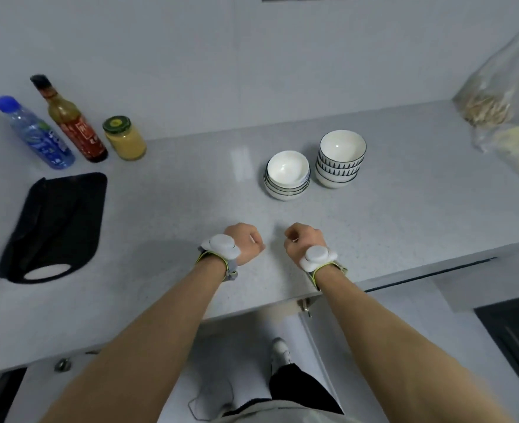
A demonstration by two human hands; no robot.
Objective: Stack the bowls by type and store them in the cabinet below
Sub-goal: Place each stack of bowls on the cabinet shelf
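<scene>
Bowls sit sorted on the grey countertop (191,184), plain rimmed white stack (287,175) beside taller patterned stack (339,160); left hand (244,242) and right hand (304,239), curled empty, should cradle one stack from beneath.

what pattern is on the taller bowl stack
Dark triangles on the white taller stacked bowls, dark-rimmed; head view.

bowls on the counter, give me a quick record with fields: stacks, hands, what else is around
stack one: plain-rimmed bowls, nested, on the counter
stack two: patterned bowls, nested, taller, just right of stack one, apart from it
left hand: fingers curled, holding nothing, above the counter near its front edge
right hand: fingers curled, holding nothing, beside the left
far left: water bottle, sauce bottle, jar, black cutting board
far right: plastic bags
cabinet below: interior not visible
</scene>
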